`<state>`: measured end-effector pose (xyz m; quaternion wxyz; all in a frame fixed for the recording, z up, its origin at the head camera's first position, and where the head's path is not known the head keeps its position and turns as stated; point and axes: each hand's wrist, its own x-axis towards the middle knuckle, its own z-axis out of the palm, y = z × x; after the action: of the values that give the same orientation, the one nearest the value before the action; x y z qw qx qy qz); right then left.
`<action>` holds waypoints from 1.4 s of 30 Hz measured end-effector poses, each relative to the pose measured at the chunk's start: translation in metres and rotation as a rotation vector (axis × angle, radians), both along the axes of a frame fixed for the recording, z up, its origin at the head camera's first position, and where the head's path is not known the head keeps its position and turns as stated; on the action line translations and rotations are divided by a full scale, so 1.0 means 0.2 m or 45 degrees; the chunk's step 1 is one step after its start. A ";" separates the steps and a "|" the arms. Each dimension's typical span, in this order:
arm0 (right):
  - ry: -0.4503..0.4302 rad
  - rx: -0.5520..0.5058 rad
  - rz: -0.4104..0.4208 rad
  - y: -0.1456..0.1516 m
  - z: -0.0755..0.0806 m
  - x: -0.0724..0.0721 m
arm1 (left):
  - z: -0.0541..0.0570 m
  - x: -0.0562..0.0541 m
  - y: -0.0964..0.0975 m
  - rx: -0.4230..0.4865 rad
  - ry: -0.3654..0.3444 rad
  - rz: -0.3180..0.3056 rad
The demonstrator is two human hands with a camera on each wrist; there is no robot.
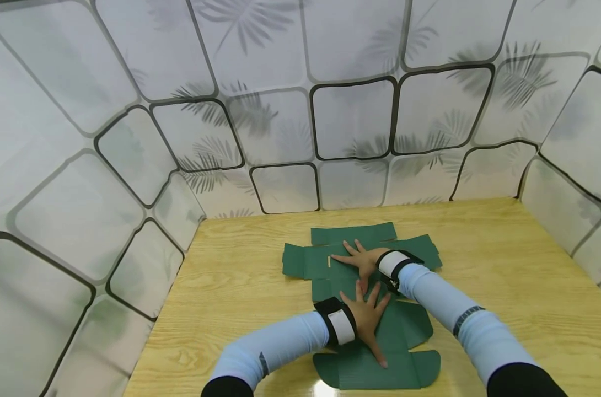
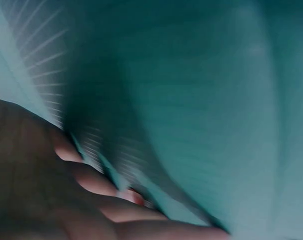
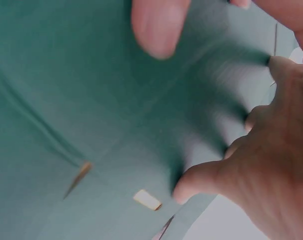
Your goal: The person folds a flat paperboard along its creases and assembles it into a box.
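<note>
A green cardboard box blank [image 1: 375, 370], unfolded with its flaps spread, lies flat on the wooden table. My left hand [image 1: 365, 317] rests on its middle part with fingers splayed, thumb toward the near panel. Farther up the blank, my right hand [image 1: 364, 262] presses on the far panel, fingers spread toward the left. The thumb of the right hand reaches close to the left fingertips. In the right wrist view the right fingertips touch the green cardboard [image 3: 116, 100], near a small slot [image 3: 147, 199]. Green cardboard [image 2: 201, 100] fills most of the left wrist view beside the left hand.
The light wooden table [image 1: 241, 264] extends around the blank on all sides. Patterned pale curtains or panels [image 1: 280, 127] with leaf prints stand at the back and on both sides. Both forearms wear light blue sleeves [image 1: 275, 344] and black wrist straps.
</note>
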<state>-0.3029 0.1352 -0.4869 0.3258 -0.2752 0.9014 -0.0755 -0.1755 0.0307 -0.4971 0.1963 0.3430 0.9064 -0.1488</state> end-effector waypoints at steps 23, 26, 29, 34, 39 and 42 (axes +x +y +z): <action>0.364 0.022 -0.358 0.18 0.06 -0.27 | 0.02 0.02 0.13 -0.105 0.002 0.033; 0.401 0.074 -0.387 0.21 0.03 -0.27 | 0.03 0.02 0.15 -0.112 0.003 0.029; 0.466 0.064 -0.385 0.23 0.03 -0.26 | 0.03 0.02 0.16 -0.114 -0.014 0.030; 0.619 0.000 -0.399 0.27 0.11 -0.26 | 0.05 -0.02 0.17 -0.112 -0.035 0.021; 0.752 -0.025 -0.345 0.27 0.23 -0.23 | 0.07 -0.08 0.16 -0.079 -0.053 0.055; 0.832 -0.041 -0.310 0.27 0.29 -0.21 | 0.08 -0.12 0.15 -0.049 -0.074 0.092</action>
<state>-0.3445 0.1893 -0.4284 0.0043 -0.1805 0.9829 -0.0360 -0.1986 0.0609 -0.4807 0.2342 0.3104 0.9092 -0.1491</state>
